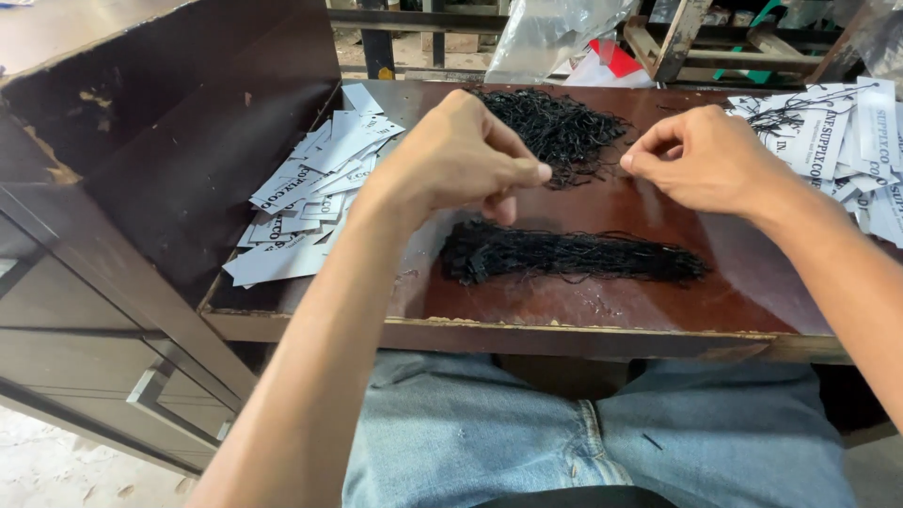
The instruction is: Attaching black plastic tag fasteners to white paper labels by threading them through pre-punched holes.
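Observation:
My left hand (463,158) and my right hand (701,158) hover above a dark brown tabletop (611,315), fingertips pinched and facing each other a short gap apart. A thin black string seems to run between the pinches, but it is too fine to see clearly. Below the hands lies a tidy bundle of black strings (564,256). Behind them sits a loose tangled heap of black strings (560,127). A pile of white printed paper tags (310,193) lies left of my left hand, and another tag pile with strings (837,146) lies at the right.
A dark wooden cabinet (141,179) with a drawer handle (150,390) stands at the left, close to the table. Clear plastic bags (555,33) and wooden frames (696,38) lie beyond the far edge. My lap in blue jeans (564,442) is under the table's front edge.

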